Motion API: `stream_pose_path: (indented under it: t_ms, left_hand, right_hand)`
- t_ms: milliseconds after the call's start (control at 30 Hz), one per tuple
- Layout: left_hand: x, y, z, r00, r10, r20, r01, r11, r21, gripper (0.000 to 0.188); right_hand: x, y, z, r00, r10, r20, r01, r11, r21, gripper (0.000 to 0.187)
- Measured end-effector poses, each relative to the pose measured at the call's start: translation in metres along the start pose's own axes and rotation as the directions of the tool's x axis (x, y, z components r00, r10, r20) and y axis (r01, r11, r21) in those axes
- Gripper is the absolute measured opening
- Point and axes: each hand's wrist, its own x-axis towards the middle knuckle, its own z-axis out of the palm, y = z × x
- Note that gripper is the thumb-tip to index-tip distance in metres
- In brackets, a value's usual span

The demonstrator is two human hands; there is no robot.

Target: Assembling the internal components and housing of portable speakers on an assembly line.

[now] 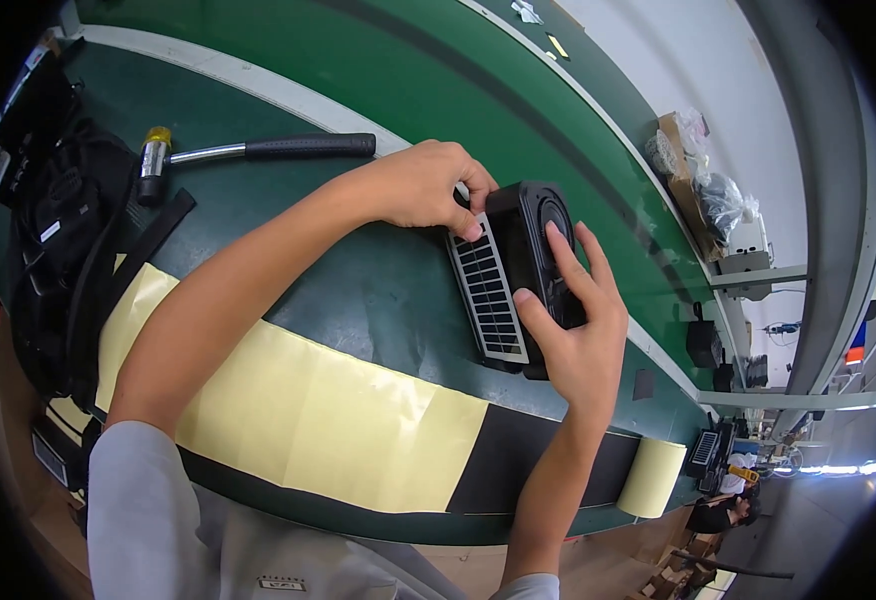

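While left hand (420, 188) pinches, right hand (578, 330) cradles black device (528, 260) (upright)

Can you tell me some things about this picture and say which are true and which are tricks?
1. Both hands hold the black boxy device with a small grid panel. True: the left hand grips its top and the right hand its side.
2. The hammer with a black handle and yellow-tipped metal head is in the right hand. False: it lies untouched on the green table.
3. A pale yellow paper strip lies on the table. True.
4. The roll of pale yellow paper sits beside the hammer. False: it sits at the strip's far right end.
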Motion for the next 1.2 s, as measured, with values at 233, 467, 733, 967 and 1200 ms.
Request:
stream_pose_path:
  t_ms: [233, 467, 733, 967, 1200]
  left_hand:
    - [0.002, -0.003, 0.004, 0.999, 0.05, -0.009, -0.049, 0.998, 0.033, 0.029]
    - [0.003, -0.001, 0.003, 0.999, -0.012, 0.046, 0.013, 1.0, -0.022, 0.029]
    - [0.001, -0.008, 0.006, 0.999, 0.049, 0.005, -0.049, 0.994, -0.1, 0.034]
    - [-0.002, 0.002, -0.014, 0.984, 0.151, -0.093, -0.148, 0.988, 0.037, 0.032]
    - [0.0, -0.002, -0.007, 0.977, 0.213, -0.022, -0.197, 0.937, 0.289, 0.011]
  right_hand:
    - [-0.001, -0.001, 0.001, 1.0, -0.006, -0.006, 0.006, 1.0, -0.016, 0.059]
    - [-0.004, -0.012, 0.002, 1.0, 0.002, 0.001, -0.002, 0.998, -0.063, 0.062]
    - [-0.005, -0.008, 0.008, 0.999, -0.04, -0.023, 0.036, 0.987, -0.159, 0.06]
    - [-0.006, -0.017, 0.0, 1.0, 0.013, 0.021, -0.01, 0.987, -0.163, 0.065]
    - [-0.009, -0.011, 0.002, 0.998, -0.003, 0.058, 0.021, 0.946, -0.324, 0.067]
